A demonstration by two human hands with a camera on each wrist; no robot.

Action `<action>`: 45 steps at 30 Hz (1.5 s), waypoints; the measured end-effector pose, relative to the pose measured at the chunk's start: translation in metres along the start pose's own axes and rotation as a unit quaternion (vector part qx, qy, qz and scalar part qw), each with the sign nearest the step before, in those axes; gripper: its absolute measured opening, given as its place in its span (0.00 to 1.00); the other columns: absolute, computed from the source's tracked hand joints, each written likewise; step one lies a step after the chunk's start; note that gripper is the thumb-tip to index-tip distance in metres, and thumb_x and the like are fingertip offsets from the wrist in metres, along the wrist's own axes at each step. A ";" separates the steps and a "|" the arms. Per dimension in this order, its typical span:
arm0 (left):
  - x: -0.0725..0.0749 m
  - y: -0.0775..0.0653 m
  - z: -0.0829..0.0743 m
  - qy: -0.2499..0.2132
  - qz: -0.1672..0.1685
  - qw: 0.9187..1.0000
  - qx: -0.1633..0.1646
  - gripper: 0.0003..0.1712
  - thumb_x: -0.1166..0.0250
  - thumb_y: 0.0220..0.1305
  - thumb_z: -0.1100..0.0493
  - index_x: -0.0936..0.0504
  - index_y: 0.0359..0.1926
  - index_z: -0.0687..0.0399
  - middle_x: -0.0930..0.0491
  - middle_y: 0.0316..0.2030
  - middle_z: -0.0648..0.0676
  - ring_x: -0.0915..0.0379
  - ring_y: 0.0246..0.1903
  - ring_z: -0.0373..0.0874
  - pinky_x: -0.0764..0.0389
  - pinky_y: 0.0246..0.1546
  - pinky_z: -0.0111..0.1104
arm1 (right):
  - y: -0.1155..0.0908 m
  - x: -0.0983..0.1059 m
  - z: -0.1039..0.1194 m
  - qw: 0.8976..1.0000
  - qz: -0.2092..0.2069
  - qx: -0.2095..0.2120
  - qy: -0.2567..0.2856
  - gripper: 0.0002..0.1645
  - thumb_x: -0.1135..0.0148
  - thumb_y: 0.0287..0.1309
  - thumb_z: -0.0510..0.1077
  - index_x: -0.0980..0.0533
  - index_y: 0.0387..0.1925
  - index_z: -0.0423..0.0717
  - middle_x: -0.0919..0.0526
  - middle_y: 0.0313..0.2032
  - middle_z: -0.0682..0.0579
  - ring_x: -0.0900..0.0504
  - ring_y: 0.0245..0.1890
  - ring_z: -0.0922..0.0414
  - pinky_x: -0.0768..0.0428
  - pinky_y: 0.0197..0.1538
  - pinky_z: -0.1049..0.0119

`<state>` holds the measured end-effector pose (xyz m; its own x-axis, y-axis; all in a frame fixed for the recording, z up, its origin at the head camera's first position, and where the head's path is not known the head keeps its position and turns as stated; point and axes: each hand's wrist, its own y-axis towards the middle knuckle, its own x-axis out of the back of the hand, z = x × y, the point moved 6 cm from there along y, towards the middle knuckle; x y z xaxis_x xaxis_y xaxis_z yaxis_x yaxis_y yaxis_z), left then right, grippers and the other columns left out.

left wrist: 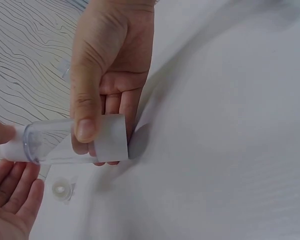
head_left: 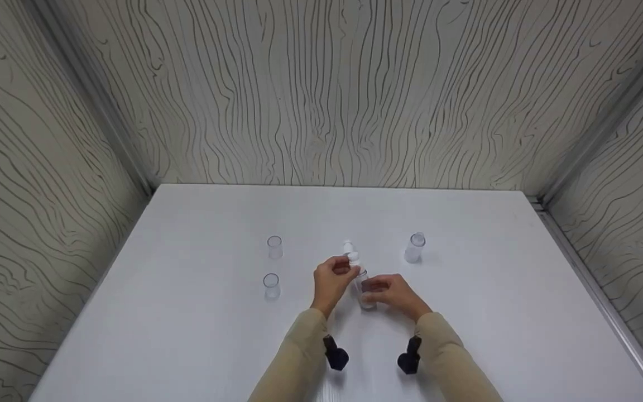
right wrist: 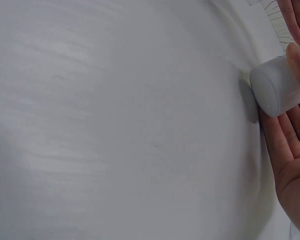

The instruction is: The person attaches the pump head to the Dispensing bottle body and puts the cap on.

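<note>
A clear cylindrical bottle (head_left: 364, 283) with a white base (left wrist: 111, 137) leans between the two hands over the white table. My right hand (head_left: 393, 293) grips its body near the base, the thumb (left wrist: 86, 125) across the front in the left wrist view. My left hand (head_left: 334, 283) pinches the white top (head_left: 354, 258) at the neck end. In the right wrist view, the white base (right wrist: 275, 86) sits in the right hand (right wrist: 292, 165), close over the table. Just beyond the left hand is another small white piece (head_left: 348, 245).
On the left of the table (head_left: 187, 335) stand two clear cups or caps, one farther back (head_left: 274, 247) and one nearer (head_left: 271, 286). A second clear bottle (head_left: 414, 248) stands at the right. Wood-patterned walls (head_left: 321, 95) enclose the table's back and sides.
</note>
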<state>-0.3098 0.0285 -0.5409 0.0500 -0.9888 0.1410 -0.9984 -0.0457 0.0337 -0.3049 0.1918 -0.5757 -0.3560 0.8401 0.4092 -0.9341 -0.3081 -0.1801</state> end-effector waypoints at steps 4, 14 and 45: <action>-0.003 0.000 0.002 0.006 0.011 1.000 0.011 0.18 0.31 0.56 0.61 0.18 0.47 0.64 0.14 0.43 0.60 0.16 0.43 0.46 0.15 0.46 0.33 | 0.000 0.000 0.000 1.000 0.002 0.001 0.006 0.31 0.28 0.51 0.48 0.23 0.53 0.34 0.16 0.51 0.37 0.16 0.52 0.47 0.18 0.52 0.65; -0.004 0.000 0.002 0.010 0.023 1.000 0.004 0.20 0.34 0.58 0.61 0.20 0.51 0.65 0.15 0.47 0.61 0.16 0.46 0.48 0.15 0.48 0.33 | 0.000 -0.001 -0.003 1.000 -0.004 -0.012 0.010 0.31 0.28 0.50 0.48 0.22 0.53 0.35 0.16 0.51 0.39 0.17 0.54 0.47 0.18 0.53 0.62; -0.001 -0.001 -0.001 0.002 -0.033 0.999 0.001 0.21 0.25 0.50 0.56 0.19 0.43 0.65 0.15 0.37 0.60 0.19 0.36 0.40 0.16 0.39 0.29 | 0.000 -0.001 -0.002 1.000 0.000 -0.002 0.011 0.29 0.29 0.51 0.47 0.22 0.52 0.35 0.16 0.50 0.38 0.16 0.51 0.50 0.19 0.48 0.70</action>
<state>-0.3088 0.0301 -0.5396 0.1150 -0.9830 0.1431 -0.9930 -0.1101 0.0417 -0.3040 0.1917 -0.5777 -0.3547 0.8496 0.3903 -0.9343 -0.3058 -0.1834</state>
